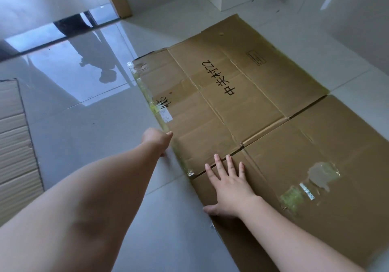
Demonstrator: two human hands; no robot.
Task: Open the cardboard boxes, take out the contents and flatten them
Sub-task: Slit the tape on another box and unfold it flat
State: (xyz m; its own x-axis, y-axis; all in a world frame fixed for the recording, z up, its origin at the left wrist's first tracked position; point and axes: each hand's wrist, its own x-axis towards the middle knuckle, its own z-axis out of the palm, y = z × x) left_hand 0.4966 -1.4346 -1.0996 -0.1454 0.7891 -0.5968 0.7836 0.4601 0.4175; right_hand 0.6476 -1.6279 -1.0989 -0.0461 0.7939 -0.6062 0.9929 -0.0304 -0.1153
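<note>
Right hand (229, 189) flat (fingers spread)

Single view: head-worn wide-angle camera, looking forward and steeply down over both outstretched forearms at the tiled floor (88, 145). Close range; the flattened cardboard box (242, 111) fills the centre and right, and the hands reach into frame from the bottom edge. Straight lines bow toward the edges; no second view.
</note>
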